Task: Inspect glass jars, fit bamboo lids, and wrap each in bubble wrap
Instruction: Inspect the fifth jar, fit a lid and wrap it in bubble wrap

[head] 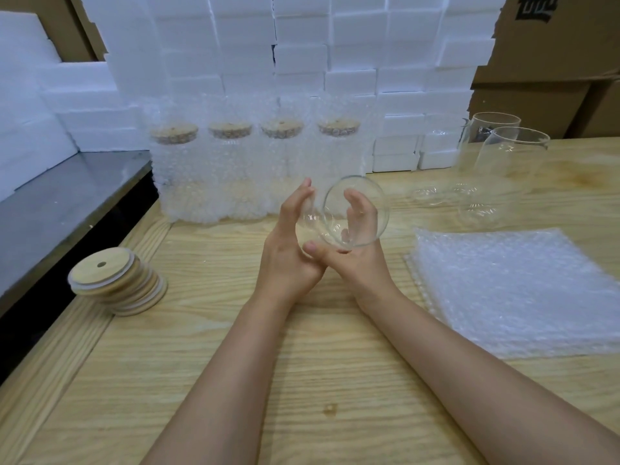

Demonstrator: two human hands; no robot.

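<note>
Glass jar (377,213) hangs tilted over the table (318,357), mouth toward the camera. The left hand (285,260) and right hand (362,263) cup it from either side, fingers curved around the glass. Behind stand four wrapped jars (255,169). Bamboo lids (117,283) are stacked at left, bubble wrap sheets (520,290) at right, and two bare jars (496,156) beyond.

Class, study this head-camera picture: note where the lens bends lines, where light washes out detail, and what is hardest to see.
Head view: the wide lens makes the foam blocks lean near the frame's sides; head view: their white faces wash out, seams faint; head view: the glass jar shows mostly by its rim, the right hand visible through it; head view: shadows are soft.
</note>
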